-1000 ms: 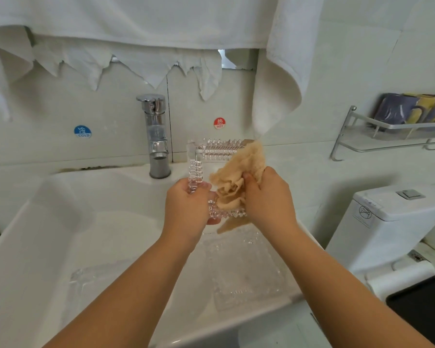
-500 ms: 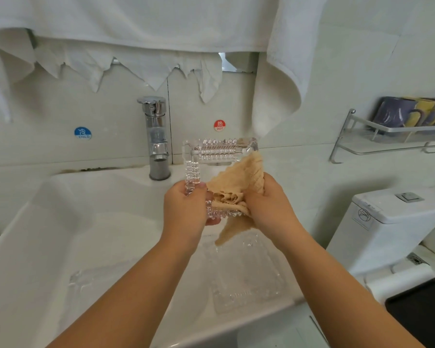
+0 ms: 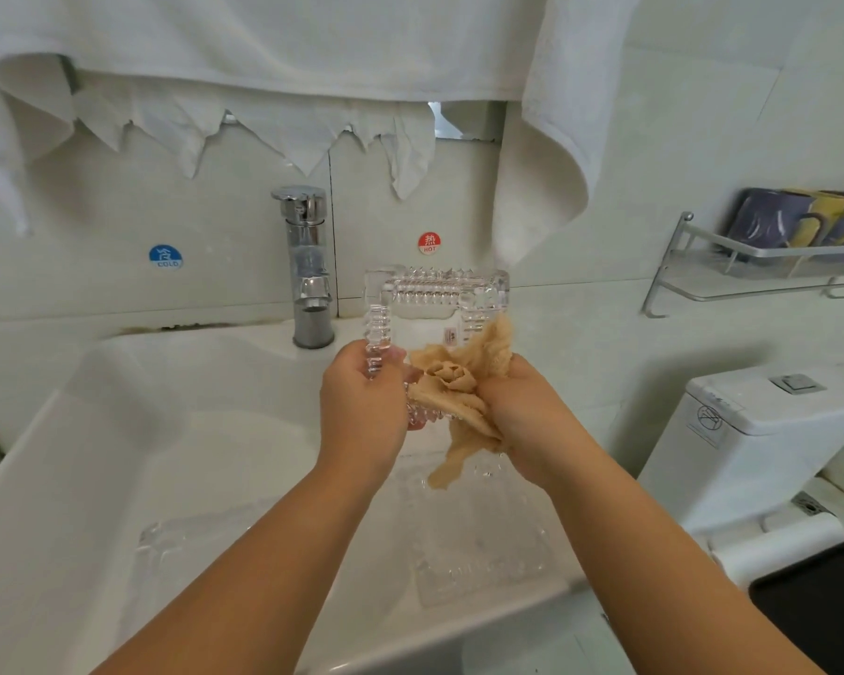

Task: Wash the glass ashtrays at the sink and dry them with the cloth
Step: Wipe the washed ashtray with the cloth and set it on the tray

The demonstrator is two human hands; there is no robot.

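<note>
Two more glass ashtrays (image 3: 478, 543) lying nearest me in the sink (image 3: 69, 479), my left hand (image 3: 361, 406) gripping the raised ashtray (image 3: 425, 314), my right hand (image 3: 522, 411) bunching the tan cloth (image 3: 464, 382) against it, faucet (image 3: 308, 265) behind

Ashtray (image 3: 430, 304) above sink (image 3: 69, 479), right of tap (image 3: 308, 265).

Square cut-glass ashtray (image 3: 434, 304) tilted upright, beige cloth (image 3: 459, 382) bunched against it — over the sink (image 3: 69, 479)
</note>
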